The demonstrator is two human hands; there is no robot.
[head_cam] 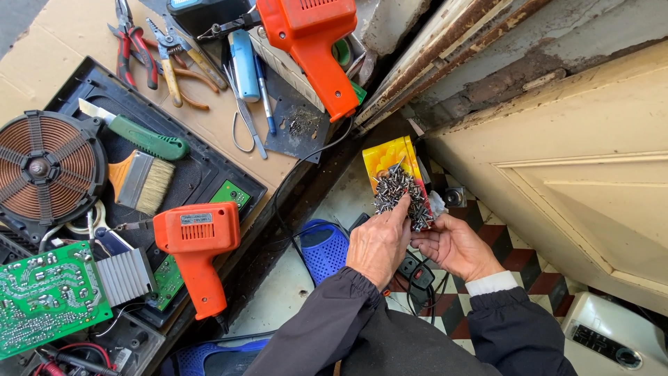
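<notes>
Right of centre in the frame, the right hand (456, 245) cups a yellow box (393, 159) heaped with uncountable small screws (401, 195), while the left hand (379, 244) pokes curled fingers into the heap. The step looks like picking out one screw, which calls for a fine pinch. Two orange soldering guns (198, 254) lie on the bench (56, 42).

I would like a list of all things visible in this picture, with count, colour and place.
screws: a heap, silver, in the yellow box
yellow box: one, on the right hand
soldering guns: two, orange, bench centre and top
coil: one, copper, far left
paintbrush: one, beside the coil
utility knife: one, green
circuit board: one, green, lower left
pliers: one, red-handled, top left
left hand: picking at the screws
right hand: under the box
</notes>
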